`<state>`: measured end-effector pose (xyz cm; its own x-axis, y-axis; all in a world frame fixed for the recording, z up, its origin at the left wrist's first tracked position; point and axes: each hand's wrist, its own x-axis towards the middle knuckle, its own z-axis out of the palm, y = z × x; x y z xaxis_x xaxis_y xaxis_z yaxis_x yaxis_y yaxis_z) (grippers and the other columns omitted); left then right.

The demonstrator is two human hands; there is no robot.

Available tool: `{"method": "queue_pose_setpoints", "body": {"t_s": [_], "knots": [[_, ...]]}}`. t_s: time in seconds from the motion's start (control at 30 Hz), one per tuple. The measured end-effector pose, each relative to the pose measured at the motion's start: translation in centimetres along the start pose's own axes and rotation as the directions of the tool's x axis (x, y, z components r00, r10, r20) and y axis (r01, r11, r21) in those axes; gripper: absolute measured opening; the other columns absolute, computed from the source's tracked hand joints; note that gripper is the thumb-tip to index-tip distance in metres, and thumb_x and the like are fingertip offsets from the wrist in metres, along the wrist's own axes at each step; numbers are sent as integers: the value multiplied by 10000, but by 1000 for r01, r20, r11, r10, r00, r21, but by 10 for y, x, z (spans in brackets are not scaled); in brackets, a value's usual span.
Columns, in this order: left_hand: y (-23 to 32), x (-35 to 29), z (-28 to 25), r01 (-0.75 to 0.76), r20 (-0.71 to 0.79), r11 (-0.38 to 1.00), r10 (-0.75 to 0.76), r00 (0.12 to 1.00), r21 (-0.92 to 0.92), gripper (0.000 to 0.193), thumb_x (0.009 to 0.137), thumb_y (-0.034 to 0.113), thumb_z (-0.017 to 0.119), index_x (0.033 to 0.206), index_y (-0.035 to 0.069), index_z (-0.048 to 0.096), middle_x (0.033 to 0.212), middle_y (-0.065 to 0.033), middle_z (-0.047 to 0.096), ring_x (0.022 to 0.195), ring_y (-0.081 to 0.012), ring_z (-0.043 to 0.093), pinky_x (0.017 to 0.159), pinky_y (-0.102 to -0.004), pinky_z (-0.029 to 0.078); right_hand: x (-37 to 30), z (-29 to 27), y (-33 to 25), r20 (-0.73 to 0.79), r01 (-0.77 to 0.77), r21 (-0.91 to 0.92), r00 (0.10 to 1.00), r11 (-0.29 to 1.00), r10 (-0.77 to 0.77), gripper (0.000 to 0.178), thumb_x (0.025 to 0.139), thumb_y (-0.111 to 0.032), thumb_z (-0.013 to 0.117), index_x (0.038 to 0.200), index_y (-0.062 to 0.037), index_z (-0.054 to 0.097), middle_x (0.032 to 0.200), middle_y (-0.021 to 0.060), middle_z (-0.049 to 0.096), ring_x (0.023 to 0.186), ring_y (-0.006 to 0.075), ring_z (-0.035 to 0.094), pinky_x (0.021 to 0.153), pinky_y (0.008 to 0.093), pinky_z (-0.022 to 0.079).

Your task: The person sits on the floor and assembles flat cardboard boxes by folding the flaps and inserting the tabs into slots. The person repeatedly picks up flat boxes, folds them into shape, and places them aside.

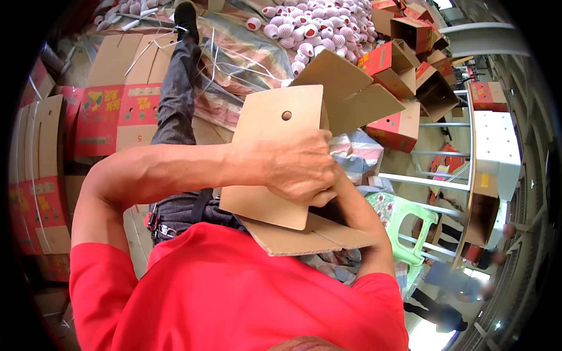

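A brown cardboard box (252,202) stands before me between my legs, with several flaps sticking out. My left arm crosses over it from the left. My left hand (301,167) is closed at the right edge of a flap with a round hole; what its curled fingers hold is hidden. My right forearm (356,202) reaches up from the lower right behind the near flap (316,234). The right hand is hidden behind the left hand and the cardboard. Beyond them, another wide flap (348,93) leans outward.
Many fruits in white foam nets (319,26) are heaped on a striped sheet (234,64). Open red and brown boxes (389,64) lie at the far right. Flattened cartons (111,117) are stacked left. A green plastic stool (407,225) and metal rollers (424,182) stand right; other people are beyond.
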<state>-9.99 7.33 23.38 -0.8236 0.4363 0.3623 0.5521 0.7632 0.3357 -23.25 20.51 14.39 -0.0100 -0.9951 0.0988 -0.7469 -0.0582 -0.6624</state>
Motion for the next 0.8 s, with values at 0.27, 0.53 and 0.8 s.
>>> {"method": "queue_pose_setpoints", "body": {"t_s": [0.27,0.53,0.8], "knots": [[-8,-42,55,-137,-222,983,108,969,-121,215,862,257,710,838,57,633,788,-105,660,807,-275,660,844,-419,423,-1,40,4,-199,-19,31,980,999,25,299,944,-301,597,1115,-79,702,991,113,689,1107,313,584,1057,468,385],[-11,-42,53,-79,-481,987,0,877,-143,338,864,198,730,1147,62,604,1067,-105,588,1155,-316,583,1039,-460,420,-9,27,-4,-245,-80,319,956,944,164,318,920,-286,635,1154,-83,708,1028,108,694,1204,317,596,1126,489,379],[-7,-63,32,6,-494,975,-117,862,-220,605,901,346,705,1415,74,537,1493,-164,546,1452,-361,479,1212,-627,251,-20,-47,-25,-462,228,-86,853,970,-242,298,955,-328,571,872,-41,562,877,141,629,926,333,597,1047,553,432]]}}
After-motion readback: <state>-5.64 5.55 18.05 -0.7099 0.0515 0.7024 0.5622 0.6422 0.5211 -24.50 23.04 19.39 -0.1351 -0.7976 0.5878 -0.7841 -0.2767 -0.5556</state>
